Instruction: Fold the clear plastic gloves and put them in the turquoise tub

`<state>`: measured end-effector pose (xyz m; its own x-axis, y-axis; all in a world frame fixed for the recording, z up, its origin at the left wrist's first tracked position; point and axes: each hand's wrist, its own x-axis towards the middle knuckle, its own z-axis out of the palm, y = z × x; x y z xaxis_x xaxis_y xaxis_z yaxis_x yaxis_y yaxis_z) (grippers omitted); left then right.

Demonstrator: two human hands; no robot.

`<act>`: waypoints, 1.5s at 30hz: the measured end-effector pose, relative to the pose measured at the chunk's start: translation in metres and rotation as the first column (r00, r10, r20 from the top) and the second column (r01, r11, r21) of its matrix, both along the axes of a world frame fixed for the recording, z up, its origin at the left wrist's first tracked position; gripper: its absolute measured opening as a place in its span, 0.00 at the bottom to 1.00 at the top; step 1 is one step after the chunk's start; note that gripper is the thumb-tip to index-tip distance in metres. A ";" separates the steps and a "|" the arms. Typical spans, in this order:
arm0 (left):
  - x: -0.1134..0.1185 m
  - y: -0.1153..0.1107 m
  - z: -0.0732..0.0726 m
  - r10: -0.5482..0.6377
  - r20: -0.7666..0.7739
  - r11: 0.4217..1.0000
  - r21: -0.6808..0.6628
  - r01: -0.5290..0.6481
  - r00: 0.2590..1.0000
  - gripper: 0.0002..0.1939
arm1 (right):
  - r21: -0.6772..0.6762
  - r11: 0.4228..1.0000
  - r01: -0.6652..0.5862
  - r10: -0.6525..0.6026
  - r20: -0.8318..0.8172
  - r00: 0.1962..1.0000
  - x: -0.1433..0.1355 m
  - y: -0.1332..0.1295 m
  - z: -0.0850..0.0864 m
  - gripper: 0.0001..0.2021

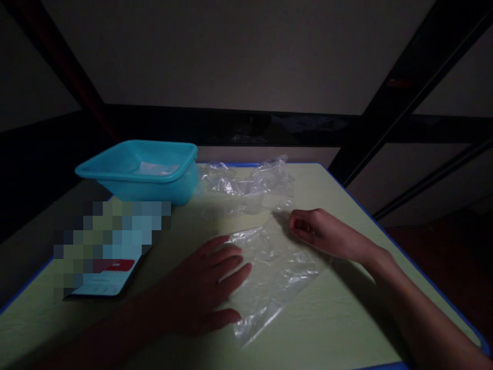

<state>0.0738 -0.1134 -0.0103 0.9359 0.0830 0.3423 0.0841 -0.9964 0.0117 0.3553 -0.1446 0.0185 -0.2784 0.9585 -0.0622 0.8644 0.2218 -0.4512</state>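
A clear plastic bag (275, 272), wrinkled and shiny, lies flat on the table in front of me. My left hand (213, 285) is open, its fingers spread, with the fingertips resting on the bag's left side. At the bag's upper right edge is my right hand (318, 231), its fingers curled closed. What those fingers hold, if anything, is hidden from view. Farther back lies a crumpled heap of clear plastic (250, 187), apart from both hands.
A turquoise plastic basin (185, 180) stands at the back left with something pale inside. In front of it lies a flat panel (103, 282), mostly pixelated, with a red mark. The pale table (346, 329) has a blue edge; a wall rises behind it.
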 end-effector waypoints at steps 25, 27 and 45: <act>0.002 0.008 -0.005 -0.093 -0.235 0.960 -0.278 0.024 0.967 0.34 | 0.043 0.982 -0.186 0.181 0.103 0.978 -0.017 0.000 -0.005 0.07; 0.003 0.008 -0.005 -0.115 -0.246 0.963 -0.267 0.046 0.962 0.32 | 0.045 0.981 -0.189 0.182 0.116 0.976 -0.018 0.000 -0.005 0.08; 0.004 -0.008 0.001 -0.186 -0.115 0.969 -0.187 0.163 0.976 0.26 | 0.243 0.906 -0.347 0.333 0.097 0.938 -0.022 -0.001 -0.009 0.14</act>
